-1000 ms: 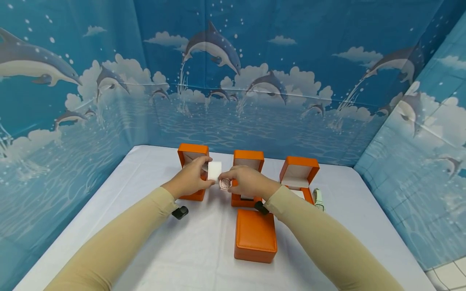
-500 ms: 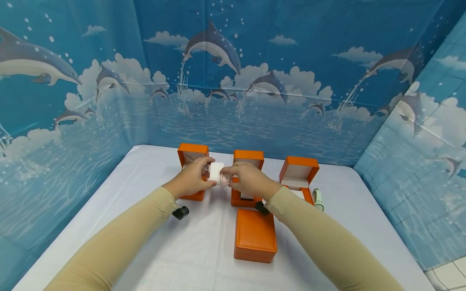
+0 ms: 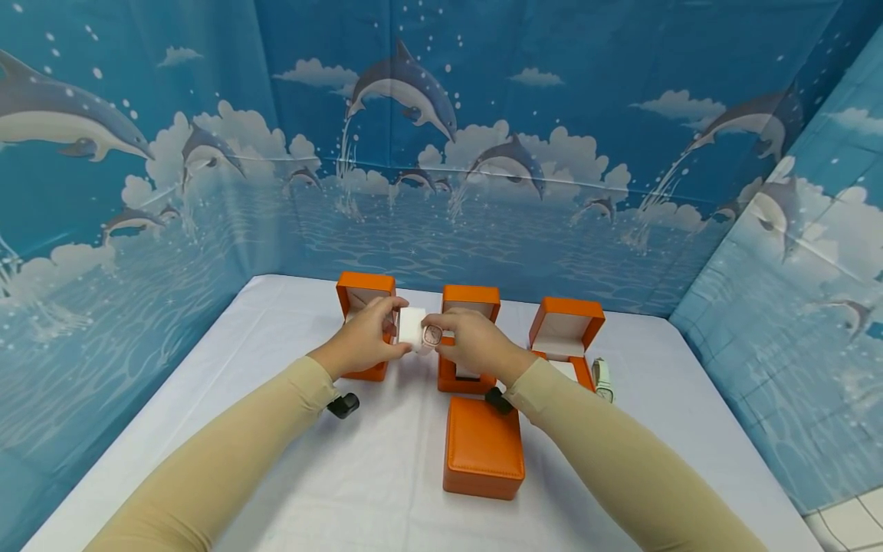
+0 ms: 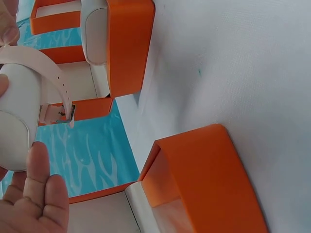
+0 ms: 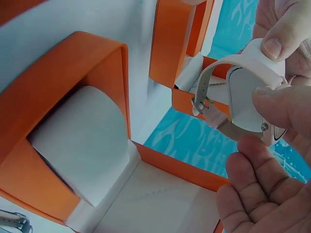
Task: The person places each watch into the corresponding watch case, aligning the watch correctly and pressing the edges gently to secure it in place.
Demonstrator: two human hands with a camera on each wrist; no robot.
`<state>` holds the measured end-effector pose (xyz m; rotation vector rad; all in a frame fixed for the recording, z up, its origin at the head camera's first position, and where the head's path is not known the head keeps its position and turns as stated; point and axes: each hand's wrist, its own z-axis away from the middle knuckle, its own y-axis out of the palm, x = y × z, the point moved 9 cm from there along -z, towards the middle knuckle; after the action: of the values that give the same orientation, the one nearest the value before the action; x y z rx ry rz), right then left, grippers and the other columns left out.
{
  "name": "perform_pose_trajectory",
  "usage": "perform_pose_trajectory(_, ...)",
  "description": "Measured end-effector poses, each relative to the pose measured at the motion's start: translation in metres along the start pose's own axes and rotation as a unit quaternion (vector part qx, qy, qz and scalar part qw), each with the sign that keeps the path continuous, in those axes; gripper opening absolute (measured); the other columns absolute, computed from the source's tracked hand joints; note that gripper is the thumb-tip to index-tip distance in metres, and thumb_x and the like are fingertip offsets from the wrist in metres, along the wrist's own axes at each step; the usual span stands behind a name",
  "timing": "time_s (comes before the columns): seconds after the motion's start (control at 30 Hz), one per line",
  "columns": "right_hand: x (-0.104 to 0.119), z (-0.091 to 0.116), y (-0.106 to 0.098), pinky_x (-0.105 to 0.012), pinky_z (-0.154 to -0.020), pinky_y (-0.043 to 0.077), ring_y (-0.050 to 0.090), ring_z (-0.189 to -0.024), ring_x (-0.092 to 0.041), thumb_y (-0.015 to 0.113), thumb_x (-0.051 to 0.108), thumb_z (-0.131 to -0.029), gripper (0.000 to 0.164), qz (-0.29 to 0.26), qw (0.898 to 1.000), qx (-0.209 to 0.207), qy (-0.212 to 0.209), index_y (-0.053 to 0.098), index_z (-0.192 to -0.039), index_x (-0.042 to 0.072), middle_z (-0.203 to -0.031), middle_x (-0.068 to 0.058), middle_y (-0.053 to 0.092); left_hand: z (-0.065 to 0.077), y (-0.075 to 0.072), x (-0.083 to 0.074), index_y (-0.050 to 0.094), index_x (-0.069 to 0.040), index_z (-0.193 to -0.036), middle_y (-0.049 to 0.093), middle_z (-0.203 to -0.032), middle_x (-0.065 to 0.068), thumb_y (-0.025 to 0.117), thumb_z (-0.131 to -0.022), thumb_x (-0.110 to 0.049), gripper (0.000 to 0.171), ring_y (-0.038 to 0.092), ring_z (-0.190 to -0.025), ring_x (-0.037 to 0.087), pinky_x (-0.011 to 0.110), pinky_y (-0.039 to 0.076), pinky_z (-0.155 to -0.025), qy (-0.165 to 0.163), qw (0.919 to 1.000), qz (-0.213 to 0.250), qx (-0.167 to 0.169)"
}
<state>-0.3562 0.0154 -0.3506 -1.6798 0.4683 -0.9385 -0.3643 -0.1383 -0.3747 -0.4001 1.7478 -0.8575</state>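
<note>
Between thumb and fingers, my left hand (image 3: 366,337) holds a white watch cushion (image 3: 411,326) above the table. My right hand (image 3: 474,339) pinches a pale pink wristwatch (image 3: 432,336) by its case, right at the cushion's right end. The watch's strap (image 5: 224,62) is buckled into a loop, and the cushion's end (image 5: 243,97) shows at that loop in the right wrist view. From the left wrist view, the pink strap (image 4: 54,73) arches over the end of the cushion. Behind the left hand stands an open orange watch box (image 3: 366,282).
A second open orange box (image 3: 471,294), with a white cushion (image 5: 85,141) inside, is behind the right hand. A third open box (image 3: 569,310) stands farther right, beside a pale green watch (image 3: 603,379). Nearer the front sits a closed orange box (image 3: 485,448). Patterned curtains (image 3: 441,215) surround the table.
The pink watch has risen slightly and turned in my right hand. The cushion in my left hand has shifted a little to the right, closer to the watch.
</note>
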Motion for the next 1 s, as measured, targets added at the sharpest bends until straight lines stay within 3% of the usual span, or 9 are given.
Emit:
perform_pose_trajectory(0.3,0.0,0.005,-0.003,-0.034,-0.089,0.058,0.064,-0.104,-0.019,0.076,0.011,-0.097,0.048,-0.031,0.999,-0.021,0.003,0.065,-0.144,0.018,-0.129,-0.008,0.065,0.0,0.005,-0.003,0.044,-0.01,-0.156,0.053,-0.138,0.008,0.083,-0.092,-0.031,0.078,0.063,-0.108,0.025,0.035,0.058,-0.089,-0.001,0.9997,0.024,0.006)
perform_pose_trajectory(0.5,-0.004,0.008,-0.003,-0.036,-0.095,0.06,0.065,-0.113,-0.024,0.076,0.013,-0.098,0.046,-0.088,0.995,-0.027,0.036,0.065,-0.142,0.014,-0.141,-0.011,0.059,0.001,0.005,-0.008,0.045,-0.011,-0.155,0.054,-0.136,0.009,0.084,-0.091,-0.029,0.077,0.066,-0.112,0.026,0.035,0.06,-0.087,0.0,0.9991,0.043,0.005)
perform_pose_trajectory(0.6,-0.014,0.01,-0.002,-0.036,-0.094,0.061,0.067,-0.114,-0.023,0.075,0.014,-0.098,0.046,-0.168,0.982,-0.027,0.077,0.064,-0.143,0.013,-0.143,-0.01,0.06,0.002,0.007,-0.01,0.045,-0.013,-0.155,0.054,-0.139,0.009,0.084,-0.091,-0.03,0.077,0.067,-0.11,0.022,0.033,0.06,-0.088,-0.001,0.9987,0.05,0.006)
perform_pose_trajectory(0.77,-0.03,0.015,-0.004,-0.04,-0.094,0.062,0.071,-0.111,-0.023,0.075,0.015,-0.099,0.044,-0.291,0.947,-0.054,0.127,0.065,-0.142,0.014,-0.137,-0.009,0.068,0.002,0.009,-0.011,0.045,-0.012,-0.154,0.051,-0.146,0.01,0.085,-0.09,-0.028,0.078,0.068,-0.112,0.024,0.035,0.061,-0.089,-0.002,0.9976,0.07,0.001)
perform_pose_trajectory(1.0,-0.027,0.018,0.0,-0.04,-0.103,0.059,0.065,-0.125,-0.028,0.074,0.009,-0.097,0.046,-0.341,0.931,-0.036,0.123,0.064,-0.142,0.01,-0.152,-0.009,0.058,0.002,0.008,-0.016,0.045,-0.012,-0.155,0.048,-0.151,0.009,0.085,-0.09,-0.028,0.078,0.067,-0.113,0.021,0.033,0.061,-0.09,0.006,0.9974,0.072,-0.001)
